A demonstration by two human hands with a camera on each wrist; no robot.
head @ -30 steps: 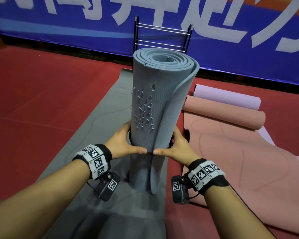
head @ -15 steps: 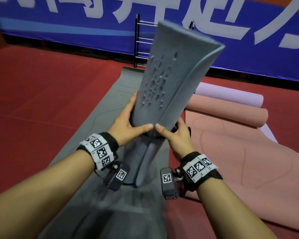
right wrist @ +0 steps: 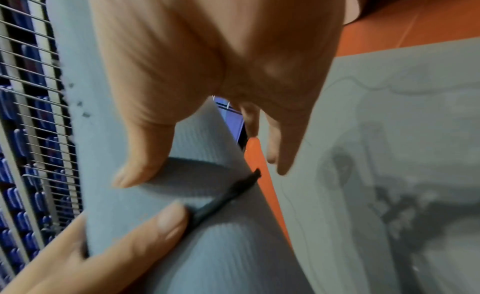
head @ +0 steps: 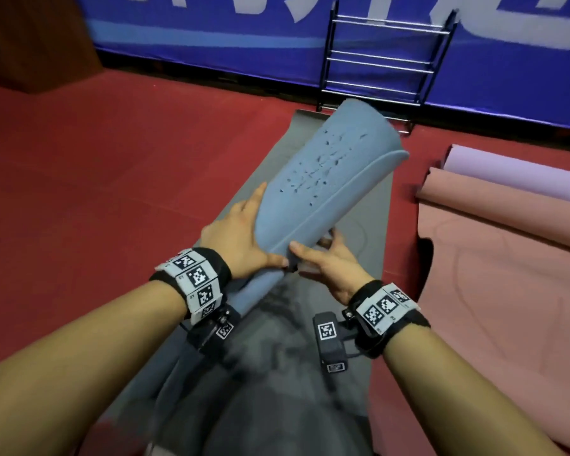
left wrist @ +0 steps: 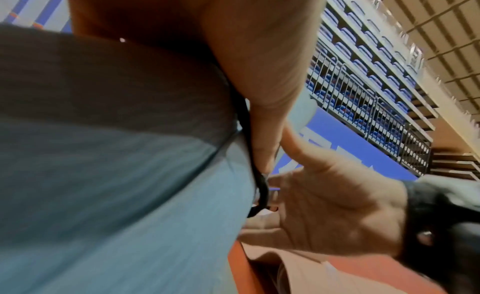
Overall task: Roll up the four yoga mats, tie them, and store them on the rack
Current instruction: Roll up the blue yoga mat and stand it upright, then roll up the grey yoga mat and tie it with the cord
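Both hands are clamping the rolled blue mat (head: pixel 313 192) near its lower end: left hand (head: pixel 236 240) wrapping the left side, right hand (head: pixel 326 261) gripping the right, thumbs nearly meeting over a thin black band (right wrist: pixel 223 197) around the roll. Roll is tilting up and away toward the rack (head: pixel 380 60), over a flat grey mat (head: pixel 369 218). Pink mat (head: pixel 507 258) and lilac mat (head: pixel 514 169) are lying part-rolled to the right on the red floor (head: pixel 112 176).
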